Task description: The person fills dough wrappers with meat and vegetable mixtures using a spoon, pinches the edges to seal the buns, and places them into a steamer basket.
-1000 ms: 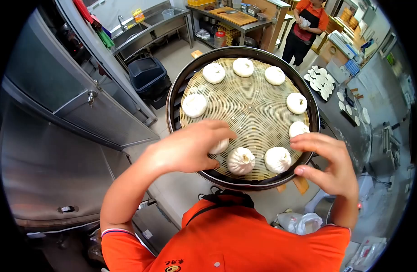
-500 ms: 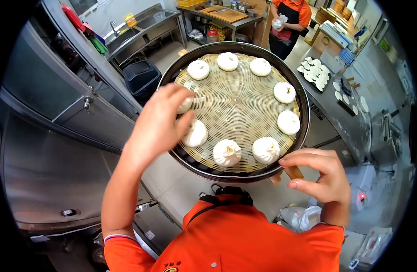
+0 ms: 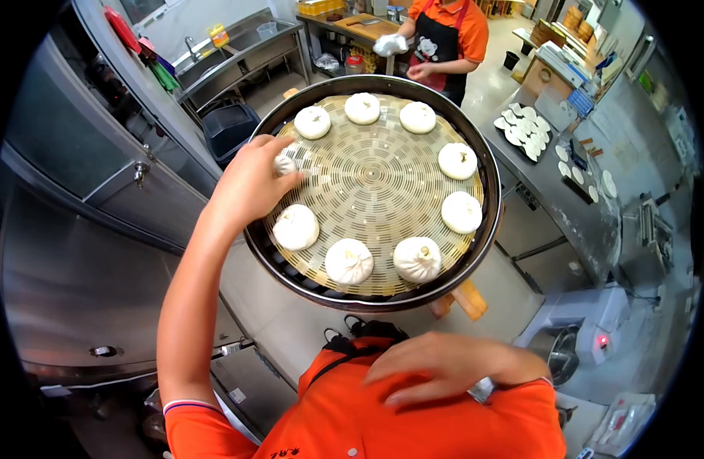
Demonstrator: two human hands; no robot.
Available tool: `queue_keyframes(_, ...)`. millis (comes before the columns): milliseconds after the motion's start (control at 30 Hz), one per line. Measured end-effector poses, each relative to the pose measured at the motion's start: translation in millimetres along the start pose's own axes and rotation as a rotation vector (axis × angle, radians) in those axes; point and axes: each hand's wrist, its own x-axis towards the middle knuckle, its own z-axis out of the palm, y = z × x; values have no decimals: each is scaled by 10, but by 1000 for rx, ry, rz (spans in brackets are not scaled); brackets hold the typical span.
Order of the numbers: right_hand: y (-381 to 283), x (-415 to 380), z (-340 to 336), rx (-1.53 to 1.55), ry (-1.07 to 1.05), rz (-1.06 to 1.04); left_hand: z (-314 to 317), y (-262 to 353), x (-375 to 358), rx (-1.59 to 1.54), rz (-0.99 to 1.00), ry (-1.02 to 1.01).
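A round steamer tray (image 3: 490,153) with a dark rim and a woven mat (image 3: 371,206) holds a ring of white filled buns, some with pleated tops. My left hand (image 3: 247,180) reaches over the tray's left edge, thumb and fingers around a steamed bun (image 3: 285,165) that they partly cover. Below that hand sits another bun (image 3: 296,227), untouched. In front of my orange shirt, my right hand (image 3: 436,366) is slightly blurred, its fingers stretched out and holding nothing. Wooden pieces (image 3: 468,299) stick out beneath the tray's near right side.
Beyond the tray stands a person (image 3: 444,46) in a black apron, with a white cloth-like thing in one hand. At right, a steel counter (image 3: 578,222) bears a tray of pale dough pieces (image 3: 523,131). A sink (image 3: 237,50) and bin (image 3: 228,130) are at left; a mixer (image 3: 589,325) stands lower right.
My right hand has left the tray's near right rim and moved down and left before my chest. My left hand stays at the same bun. The other person has moved left in view.
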Motion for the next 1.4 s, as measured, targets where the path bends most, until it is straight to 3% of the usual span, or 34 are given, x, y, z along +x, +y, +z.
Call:
queue_keyframes(33, 123, 57, 79, 34, -74, -50, -34, 102, -99, -41, 29, 182)
queue_keyframes(100, 235, 250, 209, 92, -124, -108, -114, 219, -385, -67, 119, 127)
queue_keyframes(167, 387, 467, 364, 211, -238, -115, -171, 267, -651, -167, 137, -183)
queue_keyframes(267, 397, 749, 533, 212, -386, -122, 20, 132, -972, -239, 65, -61)
queue_keyframes(333, 400, 935, 672, 147, -468, -82, 221, 62, -1092, -244, 59, 136)
queue_keyframes(367, 279, 1022, 706, 71, -542, 19, 295, 96, -1149, -259, 17, 172)
queue_keyframes(433, 179, 1009, 882, 63, -468, 84, 576, 137, -1005, -282, -4, 143)
queue_keyframes(500, 174, 948, 1069, 123, -546, 155, 692, 329, -1060, -259, 51, 401)
queue_keyframes(567, 203, 1001, 1263, 290, -552, 399, 293, 482, -1665, -258, -59, 499)
queue_keyframes(600, 382, 1021, 1532, 328, -405, 346, 259, 448, -1982, -297, -75, 587)
queue_keyframes(700, 663, 1241, 1940, 163, -470, 392, 290, 349, -3161, -323, -182, 832)
queue_keyframes(833, 1235, 1447, 2711, 135, -548, 484, 602, 216, -5404, -296, -837, 902)
queue_keyframes(933, 1163, 1353, 3453, 165, -540, 483, 917, 129, -7283, -81, -1134, 1250)
queue_keyframes(967, 1193, 1327, 3641, 156, -537, 483, 903, 211, -7903, -22, -1337, 1324)
queue_keyframes(1000, 1245, 1325, 3824, 96, -629, 536, 764, 366, -8519, -51, -1557, 1262)
queue_keyframes(1033, 1297, 1316, 3963, 33, -718, 593, 666, 552, -8974, -115, -1637, 1423)
queue_keyframes(1067, 1281, 1295, 4099, 41, -738, 629, 760, 584, -9470, 250, -1578, 1534)
queue_keyframes(1133, 1370, 1287, 4350, 41, -803, 572, 898, 602, -10487, 389, -1763, 1679)
queue_keyframes(1167, 1460, 1256, 4398, 23, -790, 535, 436, 972, -10386, 383, -1873, 1498)
queue_keyframes(1200, 1406, 1222, 4490, 18, -807, 516, 549, 885, -10812, 492, -1932, 1441)
queue_keyframes(1233, 1291, 1210, 4586, 6, -807, 497, 440, 931, -10947, 240, -2119, 1492)
queue_keyframes(1267, 1294, 1212, 4667, -13, -803, 474, 885, 616, -11774, 381, -2180, 1388)
queue_keyframes(1300, 1317, 1228, 4748, -33, -808, 446, 852, 588, -11968, 307, -2114, 1383)
queue_keyframes(1333, 1306, 1273, 4793, -35, -799, 457, 1136, 341, -12542, 437, -2056, 1435)
queue_keyframes(1367, 1313, 1337, 4840, -35, -815, 468, 1442, 13, -13187, 218, -1861, 1727)
queue_keyframes(1400, 1384, 1396, 4867, -42, -807, 471, 1078, 217, -12888, -339, -2064, 1692)
